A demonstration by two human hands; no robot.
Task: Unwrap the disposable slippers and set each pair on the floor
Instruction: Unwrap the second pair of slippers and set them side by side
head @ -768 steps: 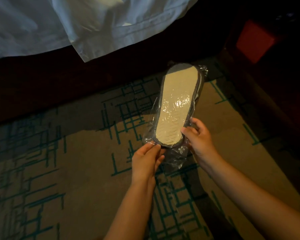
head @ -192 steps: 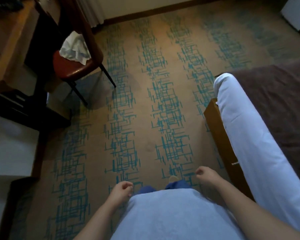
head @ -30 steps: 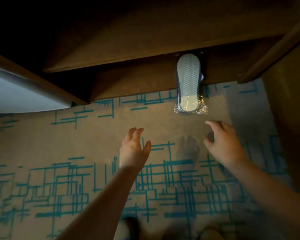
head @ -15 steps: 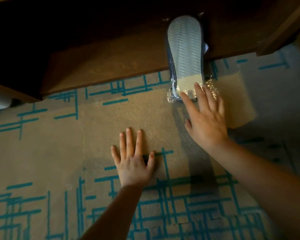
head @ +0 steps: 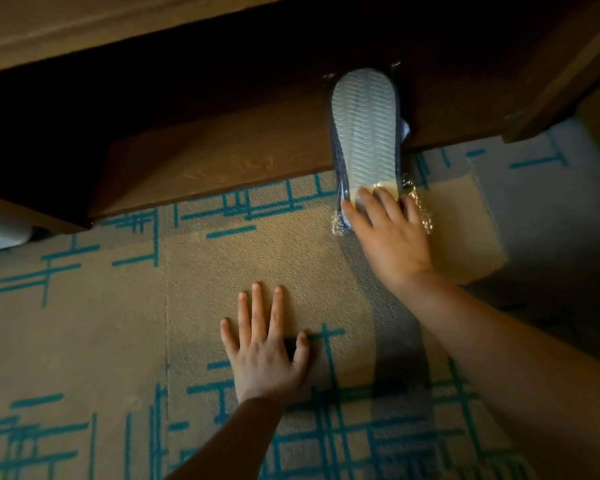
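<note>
A pair of disposable slippers [head: 364, 129] lies sole-up in clear plastic wrap, its far end on a low wooden shelf [head: 222, 161] under furniture and its near end on the carpet. My right hand [head: 388, 233] rests flat on the near end of the pack, fingers spread over the crinkled wrap; I cannot tell whether it grips the pack or only presses on it. My left hand [head: 264, 344] lies palm-down on the carpet with fingers apart, holding nothing, below and left of the pack.
A patterned beige carpet with teal lines [head: 118, 341] covers the floor. Dark wooden furniture [head: 153, 46] overhangs the shelf at the top. A wooden leg or panel [head: 561, 74] stands at the upper right. A white object's edge [head: 0, 230] shows at far left.
My right hand has slid further onto the near end of the wrapped pack. My left hand stays flat on the carpet. The view has shifted slightly.
</note>
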